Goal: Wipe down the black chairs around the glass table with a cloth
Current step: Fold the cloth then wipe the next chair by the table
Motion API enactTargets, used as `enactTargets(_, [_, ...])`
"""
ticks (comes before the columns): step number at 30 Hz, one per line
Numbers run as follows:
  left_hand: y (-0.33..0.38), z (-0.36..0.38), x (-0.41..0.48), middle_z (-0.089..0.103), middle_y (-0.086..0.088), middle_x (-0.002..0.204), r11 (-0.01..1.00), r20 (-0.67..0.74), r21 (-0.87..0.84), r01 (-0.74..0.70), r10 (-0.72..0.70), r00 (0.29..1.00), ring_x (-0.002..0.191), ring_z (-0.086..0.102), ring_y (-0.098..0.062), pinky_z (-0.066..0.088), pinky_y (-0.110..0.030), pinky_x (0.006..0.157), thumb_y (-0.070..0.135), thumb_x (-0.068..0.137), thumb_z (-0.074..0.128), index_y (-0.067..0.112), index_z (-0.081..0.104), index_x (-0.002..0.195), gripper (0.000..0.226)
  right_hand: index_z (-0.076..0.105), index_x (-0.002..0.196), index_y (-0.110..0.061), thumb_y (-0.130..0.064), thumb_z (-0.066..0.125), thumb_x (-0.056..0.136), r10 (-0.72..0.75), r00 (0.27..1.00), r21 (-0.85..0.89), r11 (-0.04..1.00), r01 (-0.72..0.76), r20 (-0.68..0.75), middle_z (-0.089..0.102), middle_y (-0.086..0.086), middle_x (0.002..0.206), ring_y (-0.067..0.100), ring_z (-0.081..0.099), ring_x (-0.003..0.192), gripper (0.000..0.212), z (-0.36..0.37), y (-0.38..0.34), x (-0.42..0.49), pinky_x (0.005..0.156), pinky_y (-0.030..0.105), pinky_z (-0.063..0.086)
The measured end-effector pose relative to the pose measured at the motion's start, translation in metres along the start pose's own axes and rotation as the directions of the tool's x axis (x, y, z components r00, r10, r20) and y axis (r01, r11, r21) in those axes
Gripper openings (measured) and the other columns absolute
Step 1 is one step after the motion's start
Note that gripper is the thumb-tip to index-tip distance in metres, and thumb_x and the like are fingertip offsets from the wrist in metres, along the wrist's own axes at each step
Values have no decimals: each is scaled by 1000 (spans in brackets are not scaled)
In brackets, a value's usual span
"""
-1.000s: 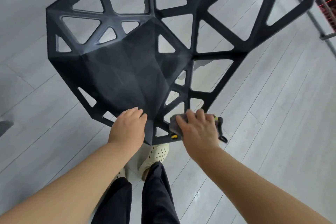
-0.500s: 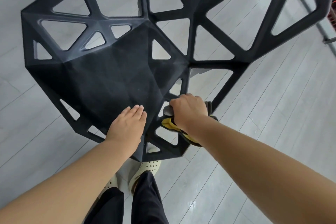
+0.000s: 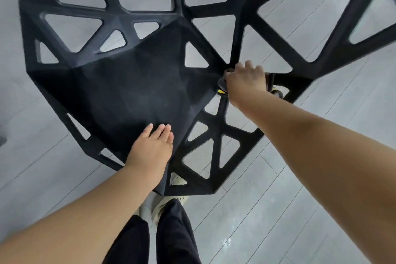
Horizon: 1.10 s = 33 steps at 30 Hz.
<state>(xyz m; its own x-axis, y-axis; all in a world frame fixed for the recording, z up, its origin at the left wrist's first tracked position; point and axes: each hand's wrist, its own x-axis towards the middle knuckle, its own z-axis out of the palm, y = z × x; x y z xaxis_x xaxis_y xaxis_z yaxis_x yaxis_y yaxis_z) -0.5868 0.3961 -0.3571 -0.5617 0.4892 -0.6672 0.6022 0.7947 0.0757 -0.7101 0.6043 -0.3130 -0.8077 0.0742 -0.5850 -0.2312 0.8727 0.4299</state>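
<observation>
Black faceted plastic chair with triangular cut-outs (image 3: 132,92) fills the centre, standing on a grey plank floor (image 3: 300,178). Left hand (image 3: 153,148): flat, fingers straight and together, palm on the near part of the solid seat panel. Right hand (image 3: 246,80): fingers curled over a grey cloth with yellow edging (image 3: 221,83), gripping it against a strut at the seat's right edge. Cloth mostly hidden under that hand.
</observation>
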Motion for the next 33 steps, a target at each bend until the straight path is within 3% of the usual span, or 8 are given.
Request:
enactTargets(6, [2, -6, -2, -1, -12, 158, 1000, 5, -27, 11, -11, 1000, 146, 1, -25, 3, -42, 118, 24, 96, 50, 7, 1, 149, 74, 60, 94, -33, -10, 61, 81, -92, 996, 94, 991, 91, -1, 47, -1, 102, 22, 47, 100, 26, 15, -4, -30, 73, 32, 40])
enactTargets(9, [2, -7, -4, -2, -12, 158, 999, 0, -34, 22, -22, 1000, 146, 0, -25, 3, -42, 118, 23, 96, 49, 7, 0, 149, 74, 57, 89, -33, -9, 58, 81, -269, 963, 10, 963, 270, -10, 50, -2, 102, 21, 47, 96, 25, 24, -7, -51, 70, 31, 33])
enactTargets(15, [2, -10, -7, -3, -11, 158, 997, -3, -66, 32, -32, 999, 146, -2, -24, 3, -42, 118, 23, 96, 48, 8, 0, 149, 74, 66, 105, -18, -31, 50, 93, -661, 750, -152, 740, 655, 14, 56, 0, 100, 21, 50, 95, 24, 17, -37, -79, 83, 33, 40])
enactTargets(19, [6, -10, -6, -5, -12, 158, 997, -5, -66, 38, -38, 999, 146, -3, -24, 3, -40, 118, 20, 98, 43, 7, 0, 149, 68, 60, 110, -19, -27, 50, 93, -774, 634, -37, 633, 773, -2, 56, 2, 98, 22, 53, 94, 21, 13, -53, -106, 83, 34, 43])
enactTargets(21, [7, -9, -6, -5, -12, 158, 996, -13, -74, 41, -42, 999, 146, -3, -24, 3, -39, 118, 18, 98, 41, 6, 1, 149, 67, 56, 113, -24, -29, 55, 91, -754, 653, -45, 656, 753, -67, 54, 1, 99, 22, 52, 96, 22, 8, -48, -101, 81, 34, 42])
enactTargets(24, [7, -8, -7, -4, -12, 158, 995, -23, -89, 47, -49, 999, 146, -2, -24, 5, -39, 119, 18, 97, 44, 7, 1, 149, 68, 53, 117, -30, -38, 54, 91, -526, 827, -34, 847, 531, -200, 52, -1, 108, 22, 47, 103, 27, -5, -23, -55, 81, 35, 35])
enactTargets(27, [8, -7, -6, -4, -11, 158, 992, -11, -108, 61, -63, 998, 146, -1, -23, 6, -39, 118, 17, 96, 46, 6, 2, 149, 70, 54, 120, -34, -24, 56, 88, -293, 954, 88, 951, 297, -57, 50, -3, 113, 23, 44, 108, 34, -5, -10, -21, 84, 36, 33])
enactTargets(33, [7, -7, -5, -4, -10, 158, 993, -9, -105, 58, -59, 998, 146, -2, -23, 6, -37, 118, 17, 95, 48, 8, 0, 149, 72, 55, 124, -35, -34, 52, 92, -437, 896, 168, 880, 443, -77, 47, -6, 129, 21, 42, 113, 33, 22, -57, -58, 87, 35, 34])
